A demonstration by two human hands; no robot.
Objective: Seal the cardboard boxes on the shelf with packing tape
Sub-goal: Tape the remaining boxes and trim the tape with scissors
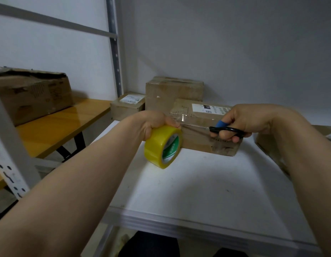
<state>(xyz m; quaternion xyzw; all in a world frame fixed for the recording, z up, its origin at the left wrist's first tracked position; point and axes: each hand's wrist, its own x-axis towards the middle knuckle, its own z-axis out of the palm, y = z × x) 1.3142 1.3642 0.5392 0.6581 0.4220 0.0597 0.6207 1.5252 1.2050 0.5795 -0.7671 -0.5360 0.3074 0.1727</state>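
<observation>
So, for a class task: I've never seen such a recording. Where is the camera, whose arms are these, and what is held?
No machine here: a person wears one camera on the head, looking down at their own bare arms. The left hand grips a yellow tape roll; the right hand holds black scissors at the clear strip pulled from it. That strip runs to a labelled cardboard box on the white shelf, with a small box and a taller box behind.

The white shelf carries a labelled box, a taller box behind it, a small box back left, a cropped box far right.
</observation>
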